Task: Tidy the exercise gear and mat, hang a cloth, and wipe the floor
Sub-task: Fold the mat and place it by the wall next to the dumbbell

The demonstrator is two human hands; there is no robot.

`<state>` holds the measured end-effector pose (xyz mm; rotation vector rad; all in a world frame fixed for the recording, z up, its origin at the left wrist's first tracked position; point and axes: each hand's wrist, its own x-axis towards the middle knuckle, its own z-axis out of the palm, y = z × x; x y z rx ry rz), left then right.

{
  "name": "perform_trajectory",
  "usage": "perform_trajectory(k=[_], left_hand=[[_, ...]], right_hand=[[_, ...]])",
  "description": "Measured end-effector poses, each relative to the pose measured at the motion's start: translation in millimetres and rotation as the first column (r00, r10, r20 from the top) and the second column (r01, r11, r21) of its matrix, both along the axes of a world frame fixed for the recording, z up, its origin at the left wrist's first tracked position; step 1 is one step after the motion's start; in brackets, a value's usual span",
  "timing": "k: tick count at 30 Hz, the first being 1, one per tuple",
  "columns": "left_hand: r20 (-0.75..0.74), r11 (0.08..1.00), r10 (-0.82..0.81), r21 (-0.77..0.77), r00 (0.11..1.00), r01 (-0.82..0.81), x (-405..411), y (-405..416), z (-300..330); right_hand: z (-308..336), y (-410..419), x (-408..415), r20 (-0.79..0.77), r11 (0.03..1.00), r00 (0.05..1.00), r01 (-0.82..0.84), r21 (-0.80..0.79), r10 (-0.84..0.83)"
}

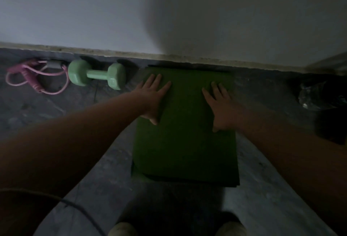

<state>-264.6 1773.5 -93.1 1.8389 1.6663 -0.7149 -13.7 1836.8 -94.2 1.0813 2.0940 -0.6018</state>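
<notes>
Two bare hands lie flat on a folded green mat [185, 142], and around it several other things stand on the grey floor [78, 115]. At the far left, a pink jump rope [28, 78] lies in loose loops close to the wall [169, 10], and its handles are beside each other. Just right of it, touching or almost touching the rope, a pale green dumbbell [95, 75] lies on its side along the base of the wall. Near the dumbbell begins the mat, which is folded in layers; its far edge is against the foot of the wall and its near edge shows the layers a little shifted. The left hand [152, 96] presses on the far left part of the mat with straight, spread fingers, and it grips nothing. The right hand [221, 108] presses on the far right part in the same way, with fingers straight and slightly apart, also holding nothing. At the far right, well apart from the mat, there is a crumpled clear plastic thing [311, 95] next to something dark; what it is I cannot tell. At the bottom edge, the tips of two light shoes [122, 229] are visible.
</notes>
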Motion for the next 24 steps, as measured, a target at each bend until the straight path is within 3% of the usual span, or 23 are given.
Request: perform_trajectory(k=[6,12,19,21,24], left_hand=[[-0.045,0.997,-0.014,0.078,0.999,0.018,8.1,-7.0,5.4],[-0.003,0.965,-0.129,0.23,0.992,0.127,32.0,-62.1,10.4],[0.114,0.979,-0.165,-0.102,0.98,0.177,32.3,-95.1,0.8],[0.083,0.974,-0.187,-0.115,0.979,0.196,35.1,-101.1,-6.5],[0.017,0.98,-0.193,-0.051,0.981,0.194,41.9,-107.3,-15.3]], right_hand=[[3.9,-11.8,11.1,-0.058,0.997,0.998,-0.003,0.077,0.007],[-0.7,-79.9,39.8,-0.179,0.956,0.979,-0.04,0.29,0.095],[21.4,-97.0,60.8,-0.022,0.968,0.969,-0.246,-0.046,0.246],[17.8,-97.2,58.9,0.012,0.96,0.962,-0.271,-0.063,0.273],[6.4,-110.3,52.6,0.058,0.958,0.958,-0.283,0.044,0.281]])
